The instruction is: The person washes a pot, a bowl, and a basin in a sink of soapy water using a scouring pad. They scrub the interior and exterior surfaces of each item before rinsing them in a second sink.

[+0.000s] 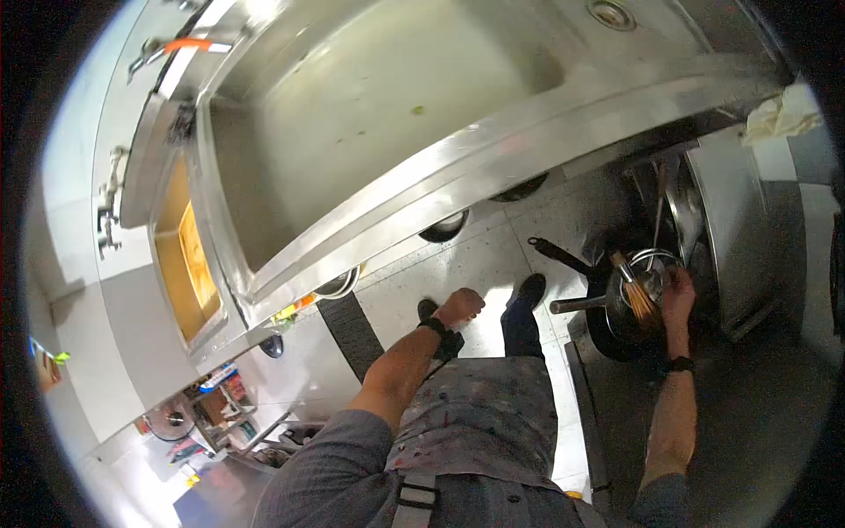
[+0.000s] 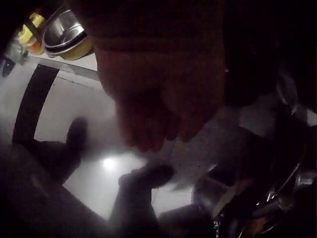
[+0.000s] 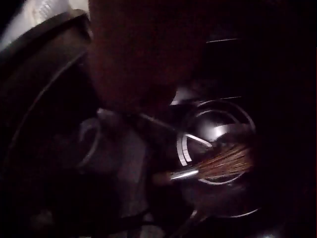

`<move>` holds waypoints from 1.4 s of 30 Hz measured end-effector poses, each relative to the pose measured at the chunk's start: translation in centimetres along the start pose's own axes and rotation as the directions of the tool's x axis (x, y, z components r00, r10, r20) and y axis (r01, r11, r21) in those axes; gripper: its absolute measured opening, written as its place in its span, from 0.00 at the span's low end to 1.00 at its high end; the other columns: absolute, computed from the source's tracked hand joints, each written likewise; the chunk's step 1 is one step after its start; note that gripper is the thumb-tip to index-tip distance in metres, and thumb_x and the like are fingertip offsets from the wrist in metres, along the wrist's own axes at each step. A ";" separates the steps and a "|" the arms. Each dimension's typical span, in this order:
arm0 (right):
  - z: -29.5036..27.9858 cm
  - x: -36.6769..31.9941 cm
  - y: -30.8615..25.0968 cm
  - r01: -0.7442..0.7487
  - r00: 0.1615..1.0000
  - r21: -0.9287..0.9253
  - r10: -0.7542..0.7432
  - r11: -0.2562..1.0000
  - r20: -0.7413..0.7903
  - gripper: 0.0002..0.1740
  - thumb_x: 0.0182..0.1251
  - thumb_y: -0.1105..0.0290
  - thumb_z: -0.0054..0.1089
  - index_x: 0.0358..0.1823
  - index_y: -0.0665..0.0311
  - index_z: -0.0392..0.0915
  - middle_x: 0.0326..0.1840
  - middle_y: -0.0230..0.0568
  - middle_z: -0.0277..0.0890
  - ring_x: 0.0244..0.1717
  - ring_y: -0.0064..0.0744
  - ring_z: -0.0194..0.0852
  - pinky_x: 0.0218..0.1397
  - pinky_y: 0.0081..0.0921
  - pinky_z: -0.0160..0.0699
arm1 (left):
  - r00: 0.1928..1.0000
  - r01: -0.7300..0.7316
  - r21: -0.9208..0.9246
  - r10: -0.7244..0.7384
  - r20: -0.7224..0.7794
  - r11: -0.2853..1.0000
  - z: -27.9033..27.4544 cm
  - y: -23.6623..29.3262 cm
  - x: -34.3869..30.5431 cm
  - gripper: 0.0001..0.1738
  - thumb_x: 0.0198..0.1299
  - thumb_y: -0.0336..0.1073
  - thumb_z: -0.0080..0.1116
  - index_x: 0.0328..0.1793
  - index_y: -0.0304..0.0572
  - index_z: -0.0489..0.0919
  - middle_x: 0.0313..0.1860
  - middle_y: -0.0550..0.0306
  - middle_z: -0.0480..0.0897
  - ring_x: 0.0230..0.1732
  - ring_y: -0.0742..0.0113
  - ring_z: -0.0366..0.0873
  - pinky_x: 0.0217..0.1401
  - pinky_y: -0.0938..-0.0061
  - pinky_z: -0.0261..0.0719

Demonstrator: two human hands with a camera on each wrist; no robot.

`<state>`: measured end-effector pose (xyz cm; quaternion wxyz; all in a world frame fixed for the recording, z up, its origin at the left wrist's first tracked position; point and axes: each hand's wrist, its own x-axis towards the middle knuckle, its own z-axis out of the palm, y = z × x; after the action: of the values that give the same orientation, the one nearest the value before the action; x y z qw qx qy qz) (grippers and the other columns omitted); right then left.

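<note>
My right hand (image 1: 677,299) is down over the stacked pans on the right, fingers curled at a round shiny metal utensil (image 1: 653,262). In the right wrist view a thin metal handle (image 3: 176,130) runs from under the dark fingers to that ringed utensil. Beside the hand lies a brush (image 1: 639,297) with brown bristles and a metal ferrule. Its bristles (image 3: 225,161) overlap the utensil in the right wrist view. My left hand (image 1: 461,308) hangs in front of the apron, fingers loosely curled, with nothing in it.
A large steel sink (image 1: 493,145) spans the front. Dark pans with a black handle (image 1: 563,256) and a grey handle (image 1: 579,304) stand at right. Metal bowls (image 1: 444,227) sit low under the sink edge. A pale cloth (image 1: 782,116) lies at the far right.
</note>
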<state>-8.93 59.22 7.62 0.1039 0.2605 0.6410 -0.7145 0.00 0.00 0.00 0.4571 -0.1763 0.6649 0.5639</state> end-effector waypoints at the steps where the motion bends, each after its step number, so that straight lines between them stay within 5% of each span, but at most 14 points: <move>1: 4.2 0.7 -3.0 0.274 0.956 -0.486 -0.288 0.830 0.047 0.16 0.72 0.78 0.59 0.59 0.62 0.80 0.53 0.48 0.84 0.51 0.40 0.84 0.58 0.33 0.81 | 1.000 -0.015 0.050 0.014 0.017 0.999 0.6 -0.5 0.9 0.16 0.67 0.46 0.63 0.36 0.40 0.85 0.32 0.59 0.86 0.28 0.66 0.85 0.29 0.70 0.85; 2: 9.5 0.6 -6.4 0.442 0.838 -0.814 -0.498 0.378 0.224 0.15 0.72 0.78 0.59 0.59 0.65 0.80 0.51 0.46 0.84 0.50 0.33 0.84 0.54 0.28 0.81 | 0.999 -0.029 0.099 0.025 0.036 0.995 1.4 -1.2 1.7 0.14 0.66 0.42 0.62 0.36 0.38 0.85 0.30 0.59 0.85 0.26 0.69 0.83 0.28 0.70 0.84; 3: 18.4 -4.3 -7.5 0.459 0.815 -0.823 -0.528 0.335 0.239 0.15 0.72 0.78 0.59 0.59 0.65 0.80 0.51 0.46 0.84 0.50 0.33 0.84 0.54 0.28 0.81 | 0.996 -0.078 0.082 0.075 0.040 0.994 -2.5 -4.7 -1.5 0.14 0.66 0.42 0.62 0.36 0.38 0.85 0.30 0.59 0.85 0.26 0.69 0.83 0.28 0.70 0.84; 5: 25.7 -6.9 -7.6 0.534 0.820 -0.742 -0.461 0.405 0.339 0.13 0.70 0.73 0.63 0.55 0.64 0.81 0.47 0.52 0.85 0.47 0.52 0.86 0.51 0.41 0.83 | 0.870 -0.481 0.417 0.479 0.117 0.771 -2.0 -8.4 -2.6 0.15 0.66 0.41 0.61 0.35 0.35 0.84 0.28 0.58 0.85 0.24 0.70 0.81 0.26 0.71 0.80; 6: 30.0 -7.6 -6.0 0.527 0.844 -0.724 -0.372 0.445 0.386 0.13 0.70 0.72 0.63 0.54 0.64 0.81 0.46 0.51 0.85 0.47 0.51 0.86 0.50 0.39 0.83 | 0.994 -0.099 -0.062 0.096 -0.044 0.993 -3.2 -6.3 -6.2 0.17 0.66 0.42 0.61 0.34 0.33 0.84 0.26 0.56 0.84 0.24 0.70 0.80 0.28 0.72 0.79; 9: 39.5 -7.6 2.0 0.570 0.808 -0.654 -0.192 0.498 0.558 0.12 0.70 0.69 0.65 0.51 0.64 0.82 0.43 0.48 0.85 0.42 0.44 0.87 0.48 0.37 0.84 | 0.992 -0.059 -0.108 0.046 -0.116 0.992 -5.7 -7.2 -11.4 0.18 0.65 0.44 0.62 0.34 0.32 0.84 0.24 0.55 0.84 0.26 0.69 0.80 0.31 0.72 0.79; 14: 52.5 -6.5 15.7 -0.117 0.775 -0.558 0.427 0.822 0.466 0.06 0.72 0.70 0.61 0.47 0.62 0.81 0.35 0.35 0.83 0.29 0.29 0.83 0.28 0.26 0.79 | 0.938 -0.174 -0.521 -0.021 -0.346 0.835 -13.1 -12.8 -18.6 0.18 0.68 0.45 0.62 0.39 0.33 0.83 0.26 0.58 0.82 0.26 0.71 0.79 0.31 0.74 0.77; 15: 54.7 -7.2 16.8 -0.129 0.765 -0.611 0.471 0.781 0.440 0.06 0.72 0.69 0.61 0.45 0.61 0.81 0.35 0.35 0.83 0.28 0.29 0.82 0.28 0.26 0.79 | 0.795 -0.480 -0.092 0.389 -0.465 0.872 -14.9 -18.2 -17.8 0.17 0.69 0.44 0.63 0.40 0.34 0.83 0.27 0.58 0.83 0.26 0.72 0.79 0.30 0.75 0.77; 17: 56.8 -5.6 22.1 -0.110 0.678 -0.639 0.528 0.761 0.511 0.05 0.72 0.68 0.60 0.43 0.60 0.80 0.33 0.35 0.82 0.28 0.30 0.82 0.30 0.27 0.80 | 0.837 -0.250 -0.636 -0.168 -0.521 0.730 -17.9 -20.9 -21.2 0.15 0.69 0.43 0.63 0.42 0.36 0.84 0.28 0.58 0.83 0.27 0.71 0.79 0.30 0.74 0.78; 24: 59.3 -1.2 34.4 -0.620 0.544 -0.507 0.794 0.599 0.272 0.20 0.77 0.53 0.60 0.41 0.65 0.71 0.33 0.47 0.78 0.38 0.45 0.82 0.41 0.41 0.86 | 0.566 -0.444 -0.742 -0.484 -0.667 0.503 -15.9 -37.9 -29.3 0.13 0.69 0.41 0.61 0.42 0.38 0.84 0.29 0.58 0.84 0.27 0.71 0.79 0.31 0.74 0.77; 28: 58.3 5.3 41.0 -0.417 0.595 -0.575 0.690 0.704 0.412 0.25 0.79 0.49 0.57 0.45 0.68 0.68 0.36 0.53 0.77 0.39 0.50 0.80 0.42 0.46 0.86 | 0.531 -0.383 -0.819 -0.624 -0.574 0.427 -9.3 -46.5 -29.3 0.12 0.67 0.40 0.62 0.38 0.39 0.84 0.28 0.57 0.85 0.27 0.70 0.81 0.30 0.73 0.77; 31: 59.6 8.5 44.3 -0.838 0.422 -0.330 0.899 0.435 0.114 0.22 0.80 0.51 0.56 0.47 0.66 0.66 0.33 0.52 0.74 0.36 0.48 0.78 0.42 0.45 0.87 | 0.538 -0.329 -0.878 -0.695 -0.478 0.349 -4.3 -51.3 -29.1 0.12 0.68 0.40 0.61 0.38 0.38 0.84 0.30 0.56 0.86 0.28 0.70 0.82 0.30 0.74 0.77; 41: 60.9 7.7 47.6 -0.586 0.800 0.117 0.550 0.801 0.242 0.19 0.76 0.58 0.61 0.47 0.70 0.75 0.36 0.49 0.81 0.38 0.48 0.82 0.37 0.42 0.88 | 0.563 -0.298 -0.892 -0.692 -0.451 0.340 -3.5 -55.1 -28.4 0.13 0.68 0.40 0.62 0.46 0.35 0.85 0.34 0.55 0.88 0.31 0.69 0.84 0.35 0.74 0.82; 42: 59.9 6.7 47.5 -0.158 0.898 -0.237 0.240 0.958 0.370 0.17 0.74 0.59 0.60 0.44 0.70 0.76 0.34 0.49 0.82 0.36 0.46 0.82 0.36 0.42 0.86 | 0.539 -0.231 -0.868 -0.685 -0.490 0.439 -4.2 -55.2 -28.3 0.14 0.68 0.40 0.61 0.47 0.34 0.84 0.35 0.55 0.88 0.32 0.69 0.84 0.36 0.74 0.83</move>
<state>-6.01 -5.06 -34.17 0.3296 0.1638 0.6456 -0.6691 54.38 -28.48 -9.86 0.0264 -0.7183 0.3712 0.5879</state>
